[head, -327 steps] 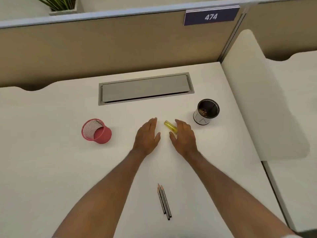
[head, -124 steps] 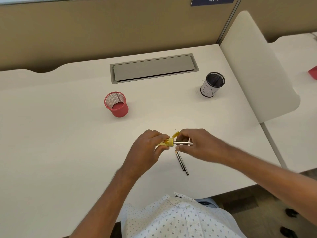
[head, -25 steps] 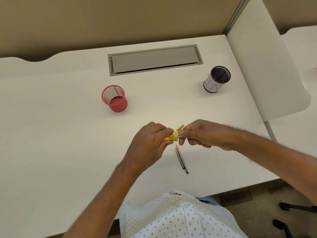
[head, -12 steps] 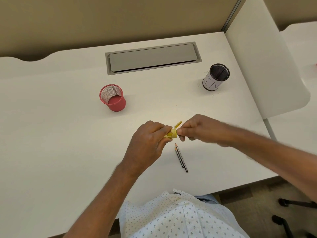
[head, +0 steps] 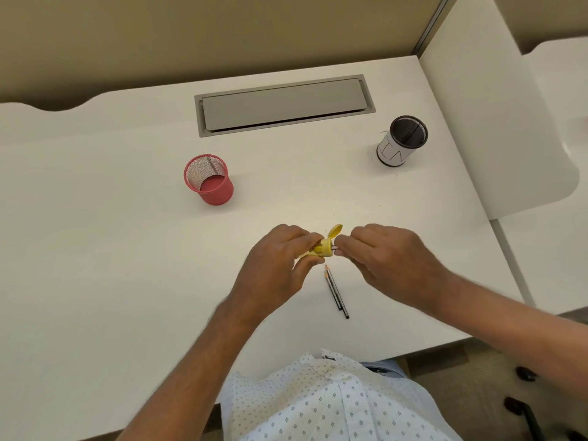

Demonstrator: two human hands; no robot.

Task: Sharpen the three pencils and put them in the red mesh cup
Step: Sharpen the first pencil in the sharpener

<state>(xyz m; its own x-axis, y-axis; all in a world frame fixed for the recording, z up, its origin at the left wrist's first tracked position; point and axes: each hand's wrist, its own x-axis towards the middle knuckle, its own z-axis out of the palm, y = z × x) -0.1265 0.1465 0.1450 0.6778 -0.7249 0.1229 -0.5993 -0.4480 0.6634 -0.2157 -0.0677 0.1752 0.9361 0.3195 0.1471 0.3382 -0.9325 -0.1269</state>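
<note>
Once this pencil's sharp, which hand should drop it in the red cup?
Right, probably. The right hand already pinches the pencil, while the left hand grips the yellow sharpener. The red cup sits on the left, so that means reaching across.

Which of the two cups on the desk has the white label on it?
The black mesh cup at far right; the red mesh cup has none.

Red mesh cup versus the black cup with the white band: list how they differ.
The red mesh cup is red all over; the black cup has a white band with dark line markings around its side. The red mesh cup stands left of the hands, the black cup far right near the desk's corner. Both are upright, open-topped mesh cylinders holding no pencils.
</note>
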